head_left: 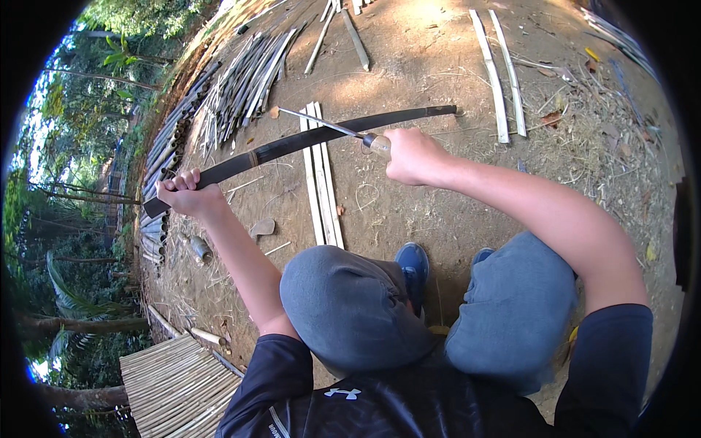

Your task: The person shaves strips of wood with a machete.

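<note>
Out to the left, my left hand (191,196) is closed around the near end of a long, dark strip of split bamboo (285,147). The strip slants up to the right in a slight curve, with a brownish node ring partway along, and its far end is unsupported. In my right hand (415,157), closed as a fist, is the handle of a knife (321,123). Its narrow blade points left, seen nearly edge-on, and crosses the strip around its middle. Whether the edge touches the bamboo I cannot tell.
Beyond the strip, pale split lengths (323,190) lie on the dirt ground. A large pile of bamboo (248,73) is at the far left, with two pale strips (489,66) at the far right. A slatted bamboo platform (175,379) stands near left. My bent knees (343,299) are close below.
</note>
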The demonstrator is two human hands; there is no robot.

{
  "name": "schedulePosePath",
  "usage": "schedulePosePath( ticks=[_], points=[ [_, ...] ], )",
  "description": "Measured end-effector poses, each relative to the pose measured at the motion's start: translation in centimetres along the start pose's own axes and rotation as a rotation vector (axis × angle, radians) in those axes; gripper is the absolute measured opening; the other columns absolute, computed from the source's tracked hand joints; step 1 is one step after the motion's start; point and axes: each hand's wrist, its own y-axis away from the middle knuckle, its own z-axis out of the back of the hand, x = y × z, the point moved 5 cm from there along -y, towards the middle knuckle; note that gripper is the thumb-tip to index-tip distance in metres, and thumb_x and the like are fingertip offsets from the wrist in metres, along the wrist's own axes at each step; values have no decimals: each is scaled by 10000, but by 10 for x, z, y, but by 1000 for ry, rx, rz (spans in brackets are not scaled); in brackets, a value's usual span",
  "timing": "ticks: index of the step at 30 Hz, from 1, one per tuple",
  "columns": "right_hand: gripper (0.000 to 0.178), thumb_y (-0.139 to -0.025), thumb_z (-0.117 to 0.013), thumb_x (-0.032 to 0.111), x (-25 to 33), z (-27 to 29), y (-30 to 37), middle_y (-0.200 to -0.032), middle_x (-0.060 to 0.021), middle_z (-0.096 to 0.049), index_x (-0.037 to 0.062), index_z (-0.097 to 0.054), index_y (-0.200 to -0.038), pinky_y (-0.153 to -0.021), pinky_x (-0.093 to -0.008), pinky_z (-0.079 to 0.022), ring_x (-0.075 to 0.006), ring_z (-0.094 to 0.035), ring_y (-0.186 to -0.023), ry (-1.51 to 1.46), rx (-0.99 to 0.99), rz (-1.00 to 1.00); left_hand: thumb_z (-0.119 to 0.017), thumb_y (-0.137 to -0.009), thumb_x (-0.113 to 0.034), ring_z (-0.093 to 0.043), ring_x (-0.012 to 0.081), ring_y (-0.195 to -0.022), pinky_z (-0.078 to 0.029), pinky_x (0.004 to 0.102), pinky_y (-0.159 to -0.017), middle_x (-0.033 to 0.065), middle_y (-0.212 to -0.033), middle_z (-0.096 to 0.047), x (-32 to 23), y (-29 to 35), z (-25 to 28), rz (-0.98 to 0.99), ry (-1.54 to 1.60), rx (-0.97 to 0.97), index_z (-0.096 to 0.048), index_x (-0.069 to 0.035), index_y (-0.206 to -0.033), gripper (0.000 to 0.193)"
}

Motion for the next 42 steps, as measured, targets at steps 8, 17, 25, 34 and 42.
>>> schedulePosePath(
  ticks=[8,17,25,34,42],
  points=[
    [288,-807,-559,-11,7,-1,1,-815,-181,-652,-51,-573,-1092,-570,-408,-551,-282,-675,-678,44,99,-25,-522,-986,-325,-260,108,-496,-283,272,-490,-34,-583,-260,5,-6,9,-23,4,72,-375,-167,-740,327],
    [235,-814,-576,11,3,-13,-1,-828,-127,-644,-16,-573,-1048,-587,-391,-542,-243,-643,-655,35,67,8,-545,-942,-283,-282,100,-485,-281,256,-476,-48,-566,-271,1,-13,14,10,31,131,-366,-178,-694,323],
    [277,-803,-572,4,-23,-17,-7,-815,-142,-645,-20,-579,-1079,-625,-396,-549,-252,-655,-670,109,104,-47,-563,-919,-292,-263,104,-487,-287,264,-480,-40,-570,-271,13,-21,32,31,55,94,-364,-175,-700,318],
    [260,-809,-628,86,-22,-14,-6,-900,-224,-694,-4,-585,-1049,-766,-470,-551,-364,-705,-870,16,8,-30,-572,-944,-302,-280,100,-479,-277,278,-492,-43,-576,-276,10,-24,17,67,94,86,-380,-168,-709,331],
    [270,-780,-645,116,-68,-19,-15,-908,-273,-699,14,-620,-1029,-818,-497,-537,-440,-684,-929,69,-171,-82,-592,-942,-284,-284,89,-474,-303,274,-505,-58,-567,-269,20,-22,23,115,173,153,-406,-165,-691,334]
  ],
)
